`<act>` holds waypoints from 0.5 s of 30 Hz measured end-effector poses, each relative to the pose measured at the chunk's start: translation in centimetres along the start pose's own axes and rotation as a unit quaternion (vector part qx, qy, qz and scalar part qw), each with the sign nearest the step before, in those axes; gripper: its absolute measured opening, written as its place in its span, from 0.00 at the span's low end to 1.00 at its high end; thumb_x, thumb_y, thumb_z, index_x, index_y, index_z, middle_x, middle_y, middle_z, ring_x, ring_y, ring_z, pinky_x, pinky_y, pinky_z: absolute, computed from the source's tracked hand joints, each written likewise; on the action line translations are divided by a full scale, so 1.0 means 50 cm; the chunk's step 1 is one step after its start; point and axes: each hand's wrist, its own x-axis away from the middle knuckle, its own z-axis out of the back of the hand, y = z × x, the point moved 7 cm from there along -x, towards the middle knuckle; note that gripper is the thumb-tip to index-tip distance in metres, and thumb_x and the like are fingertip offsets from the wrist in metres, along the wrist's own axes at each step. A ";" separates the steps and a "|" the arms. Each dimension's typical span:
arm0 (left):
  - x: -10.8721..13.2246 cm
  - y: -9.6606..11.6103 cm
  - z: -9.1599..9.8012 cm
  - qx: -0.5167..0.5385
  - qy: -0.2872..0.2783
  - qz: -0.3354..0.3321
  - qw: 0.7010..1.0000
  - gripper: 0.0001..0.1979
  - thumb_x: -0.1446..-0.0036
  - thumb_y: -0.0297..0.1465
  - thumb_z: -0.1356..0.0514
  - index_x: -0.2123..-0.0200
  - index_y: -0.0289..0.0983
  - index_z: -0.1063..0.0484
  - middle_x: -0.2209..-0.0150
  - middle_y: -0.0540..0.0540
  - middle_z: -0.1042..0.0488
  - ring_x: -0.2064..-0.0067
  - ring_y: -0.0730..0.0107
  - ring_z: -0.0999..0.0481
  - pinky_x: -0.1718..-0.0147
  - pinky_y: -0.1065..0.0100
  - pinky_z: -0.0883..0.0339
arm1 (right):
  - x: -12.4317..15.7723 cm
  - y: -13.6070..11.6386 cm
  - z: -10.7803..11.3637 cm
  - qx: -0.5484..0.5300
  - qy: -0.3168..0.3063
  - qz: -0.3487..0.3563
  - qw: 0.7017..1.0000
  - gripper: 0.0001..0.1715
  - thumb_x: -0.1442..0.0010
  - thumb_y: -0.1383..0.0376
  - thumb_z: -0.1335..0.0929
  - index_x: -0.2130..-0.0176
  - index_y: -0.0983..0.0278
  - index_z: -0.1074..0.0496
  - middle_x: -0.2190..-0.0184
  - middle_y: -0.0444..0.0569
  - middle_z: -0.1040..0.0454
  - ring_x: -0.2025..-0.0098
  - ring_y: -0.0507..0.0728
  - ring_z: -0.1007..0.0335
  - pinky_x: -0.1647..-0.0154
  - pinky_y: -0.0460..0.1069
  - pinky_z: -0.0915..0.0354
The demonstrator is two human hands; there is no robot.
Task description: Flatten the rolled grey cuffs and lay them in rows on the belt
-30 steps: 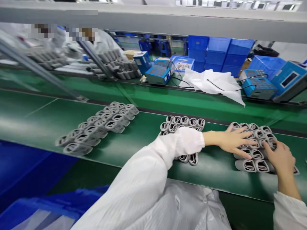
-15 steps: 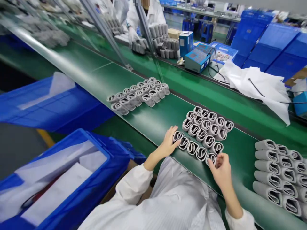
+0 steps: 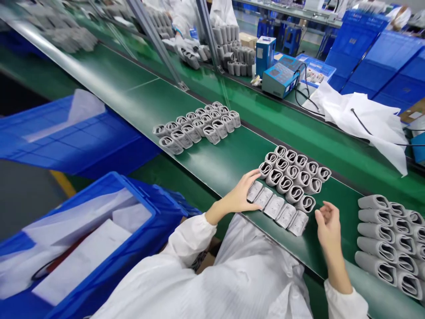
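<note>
Head view: by the belt's (image 3: 229, 153) near edge, the right hand (image 3: 328, 227), loosely curled and empty, hangs beside a row of rolls (image 3: 274, 207); the left hand (image 3: 241, 195), thumb and fingers spread, gripping nothing, touches the row's left end, perhaps keeping it straight. Behind, a pack (image 3: 292, 172) reaches toward the far edge, rolls probably steadying one another.

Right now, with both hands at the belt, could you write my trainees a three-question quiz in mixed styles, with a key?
1. Which hand is clear of the front row of grey pieces?
2. True or false: that row has five pieces.
3. What lies in the nearest blue bin? A) stools B) white sheets C) blue devices

Key: 1. The right hand. 2. True. 3. B.
</note>
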 end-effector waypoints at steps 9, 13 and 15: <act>-0.014 0.027 -0.043 -0.112 -0.081 -0.005 0.990 0.57 0.39 0.42 0.23 0.15 0.56 0.50 0.12 0.38 0.79 0.14 0.14 0.69 0.22 0.17 0.53 | 0.020 -0.102 -0.031 0.093 0.090 0.231 0.964 0.11 0.29 0.58 0.25 0.50 0.61 0.19 0.53 0.53 0.19 0.62 0.58 0.21 0.55 0.56 0.23; 0.040 0.014 -0.041 -0.101 -0.061 -0.005 0.993 0.59 0.41 0.43 0.22 0.15 0.56 0.52 0.13 0.36 0.75 0.14 0.13 0.68 0.23 0.15 0.51 | 0.057 -0.104 -0.041 0.140 0.076 0.319 0.934 0.06 0.26 0.63 0.27 0.51 0.59 0.20 0.52 0.52 0.21 0.57 0.58 0.19 0.51 0.55 0.25; 0.053 0.008 -0.037 -0.089 -0.027 -0.008 0.996 0.61 0.42 0.42 0.22 0.15 0.55 0.53 0.13 0.35 0.78 0.14 0.13 0.68 0.23 0.17 0.49 | 0.038 -0.095 -0.038 0.134 0.040 0.311 0.940 0.08 0.27 0.58 0.27 0.52 0.58 0.19 0.52 0.53 0.23 0.56 0.60 0.19 0.51 0.57 0.25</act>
